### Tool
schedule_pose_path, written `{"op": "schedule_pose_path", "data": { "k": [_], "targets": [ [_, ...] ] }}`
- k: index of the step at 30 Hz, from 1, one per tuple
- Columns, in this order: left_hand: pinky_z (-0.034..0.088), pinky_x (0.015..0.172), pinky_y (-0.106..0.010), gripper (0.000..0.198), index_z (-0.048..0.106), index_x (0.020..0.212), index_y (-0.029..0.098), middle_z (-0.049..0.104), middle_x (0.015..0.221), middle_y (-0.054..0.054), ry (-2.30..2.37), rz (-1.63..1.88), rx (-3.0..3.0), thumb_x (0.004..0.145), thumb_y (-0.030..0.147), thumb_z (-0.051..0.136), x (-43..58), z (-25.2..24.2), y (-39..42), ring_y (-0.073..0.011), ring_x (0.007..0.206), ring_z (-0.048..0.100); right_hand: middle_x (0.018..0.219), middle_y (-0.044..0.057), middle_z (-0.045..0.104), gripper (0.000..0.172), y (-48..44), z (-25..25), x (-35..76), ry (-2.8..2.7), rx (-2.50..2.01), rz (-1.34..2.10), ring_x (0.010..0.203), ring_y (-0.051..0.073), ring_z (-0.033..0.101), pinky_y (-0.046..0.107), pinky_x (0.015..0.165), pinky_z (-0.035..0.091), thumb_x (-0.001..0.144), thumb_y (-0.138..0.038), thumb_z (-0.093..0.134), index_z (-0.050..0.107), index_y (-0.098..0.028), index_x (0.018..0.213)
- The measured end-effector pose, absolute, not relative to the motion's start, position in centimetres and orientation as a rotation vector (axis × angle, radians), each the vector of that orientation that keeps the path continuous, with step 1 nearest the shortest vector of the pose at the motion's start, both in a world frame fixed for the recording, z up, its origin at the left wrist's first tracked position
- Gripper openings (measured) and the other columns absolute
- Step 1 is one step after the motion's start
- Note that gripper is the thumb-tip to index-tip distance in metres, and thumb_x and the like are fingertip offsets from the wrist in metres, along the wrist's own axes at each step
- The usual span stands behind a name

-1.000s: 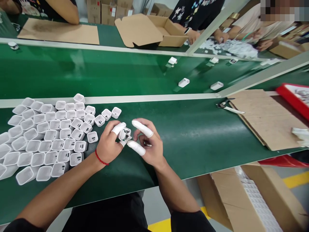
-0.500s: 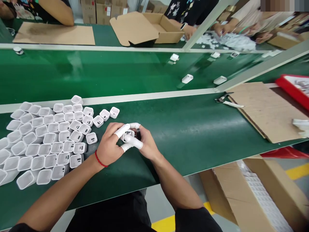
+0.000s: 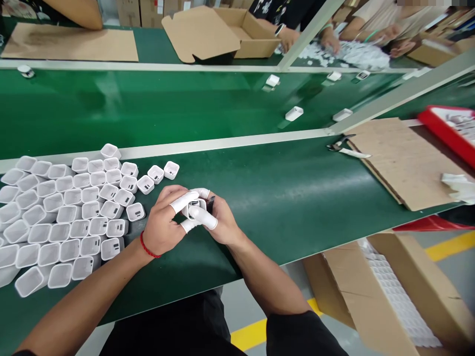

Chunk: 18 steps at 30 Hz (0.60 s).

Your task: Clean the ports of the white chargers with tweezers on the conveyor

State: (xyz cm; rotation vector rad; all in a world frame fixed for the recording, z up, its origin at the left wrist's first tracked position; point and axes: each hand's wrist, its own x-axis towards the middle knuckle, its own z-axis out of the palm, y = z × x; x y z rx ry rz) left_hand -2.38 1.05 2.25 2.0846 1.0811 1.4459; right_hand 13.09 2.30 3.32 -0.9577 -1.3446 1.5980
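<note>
White-covered fingers (image 3: 183,201) of the left hand (image 3: 163,222) clamp a small white housing (image 3: 194,203) just to their right, near the middle of the frame; its open end faces up toward the camera, its long axis mostly hidden. Right of it, the right hand (image 3: 224,222) sets thumb and forefinger across that opening, equally near; whether they pinch the rim or something inside, I cannot tell. Against its fingers shows a dark item (image 3: 210,204), too small to identify.

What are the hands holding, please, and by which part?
A white case, its sides gripped by the left hand, with the right hand at its open end. The right also holds something dark, partly hidden.
</note>
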Motion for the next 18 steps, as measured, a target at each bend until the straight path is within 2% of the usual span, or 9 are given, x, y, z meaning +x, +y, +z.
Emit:
{"op": "schedule_pose_path", "data": {
  "k": [3,6,7,9,11,13,14,16,18],
  "targets": [
    [0.057,0.085,-0.041,0.036,0.06,0.118,0.02,0.065,0.106,-0.009,1.11,1.467,2.1,0.084,0.021,0.068,-2.4,2.3,1.1,-0.0255,0.104,0.06,0.082,0.004,0.064,0.049,2.5,3.3,13.3,-1.369,-0.977,1.609,0.072,0.017,0.059,0.028,0.065,0.05,0.071,-0.05,0.081,0.061,-0.014,0.1],
    [0.056,0.086,-0.041,0.04,0.059,0.119,0.019,0.066,0.106,-0.009,1.193,1.469,2.015,0.081,0.022,0.073,-2.4,2.2,0.9,-0.0259,0.104,0.061,0.089,0.006,0.067,0.059,2.8,3.3,13.7,-1.359,-0.981,1.617,0.063,0.014,0.057,0.026,0.057,0.049,0.072,-0.05,0.08,0.058,-0.014,0.115],
    [0.056,0.087,-0.041,0.045,0.057,0.12,0.018,0.066,0.107,-0.01,1.223,1.463,1.95,0.079,0.023,0.075,-2.3,2.1,0.7,-0.0255,0.103,0.063,0.091,0.006,0.067,0.058,2.9,3.4,13.9,-1.327,-0.992,1.575,0.056,0.012,0.054,0.025,0.052,0.047,0.076,-0.05,0.077,0.057,-0.015,0.118],
    [0.057,0.086,-0.039,0.052,0.054,0.122,0.017,0.068,0.106,-0.01,1.267,1.472,1.812,0.077,0.024,0.078,-2.2,2.0,0.5,-0.0243,0.098,0.066,0.093,0.007,0.069,0.045,3.3,3.4,14.2,-1.234,-1.003,1.428,0.049,0.01,0.049,0.024,0.046,0.043,0.085,-0.049,0.068,0.06,-0.015,0.114],
    [0.058,0.082,-0.037,0.05,0.053,0.117,0.017,0.07,0.105,-0.01,1.283,1.498,1.739,0.076,0.023,0.079,-2.1,1.9,0.4,-0.0236,0.095,0.068,0.093,0.009,0.069,0.038,3.6,3.6,14.8,-1.154,-0.986,1.249,0.057,0.014,0.056,0.027,0.05,0.048,0.092,-0.05,0.056,0.066,-0.015,0.102],
    [0.059,0.077,-0.035,0.041,0.056,0.109,0.017,0.07,0.104,-0.009,1.264,1.534,1.787,0.076,0.023,0.079,-2.1,2.0,0.4,-0.0231,0.093,0.069,0.085,0.009,0.069,0.05,3.9,4.0,15.7,-1.123,-0.992,1.102,0.07,0.02,0.063,0.031,0.058,0.053,0.095,-0.058,0.044,0.07,-0.015,0.091],
    [0.06,0.076,-0.034,0.036,0.057,0.104,0.017,0.07,0.103,-0.009,1.24,1.563,1.852,0.077,0.023,0.079,-2.1,2.2,0.5,-0.0227,0.092,0.069,0.076,0.008,0.067,0.059,3.9,4.2,16.1,-1.13,-1.022,1.058,0.07,0.021,0.064,0.032,0.058,0.053,0.095,-0.063,0.038,0.071,-0.016,0.087],
    [0.06,0.076,-0.034,0.028,0.061,0.099,0.018,0.071,0.1,-0.007,1.187,1.627,2.002,0.078,0.023,0.078,-2.1,2.5,0.7,-0.0222,0.09,0.069,0.054,0.005,0.057,0.074,3.8,4.7,16.8,-1.16,-1.085,1.049,0.051,0.019,0.058,0.029,0.043,0.047,0.093,-0.074,0.027,0.07,-0.016,0.077],
    [0.061,0.075,-0.034,0.024,0.061,0.097,0.019,0.071,0.097,-0.007,1.135,1.679,2.102,0.08,0.023,0.077,-2.2,2.8,0.8,-0.0219,0.089,0.069,0.046,0.002,0.051,0.073,3.4,5.1,17.1,-1.184,-1.06,1.098,0.036,0.015,0.048,0.026,0.03,0.035,0.089,-0.078,0.032,0.068,-0.017,0.073]
  ]
}}
